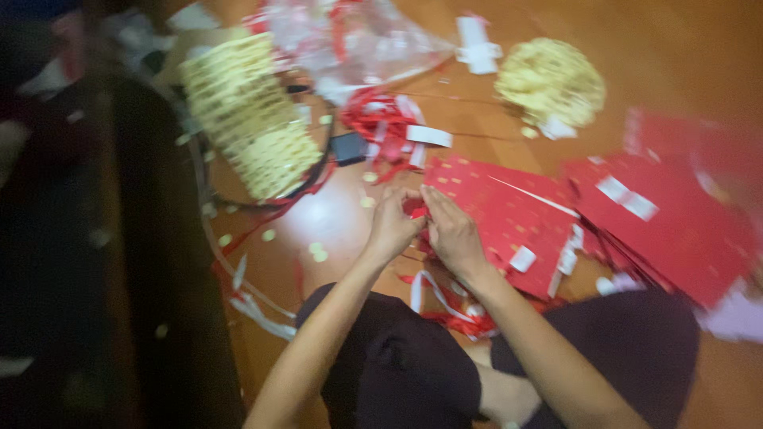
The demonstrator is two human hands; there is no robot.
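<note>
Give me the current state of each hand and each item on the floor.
left hand: fingers pinched on a small red piece
right hand: fingers on the same small red piece
red paper sheets: lying flat, overlapping
clear plastic bag: crumpled, opening not discernible
red ribbon scraps: loose tangle
gold cut-out stack: fanned out
round gold piece: lying flat

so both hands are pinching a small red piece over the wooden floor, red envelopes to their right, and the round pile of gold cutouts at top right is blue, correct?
Not quite. The head view shows the round pile of cutouts is pale gold, not blue. The rest holds: the left hand and right hand meet on a small red piece over the wooden floor, with red envelopes to their right.
</note>
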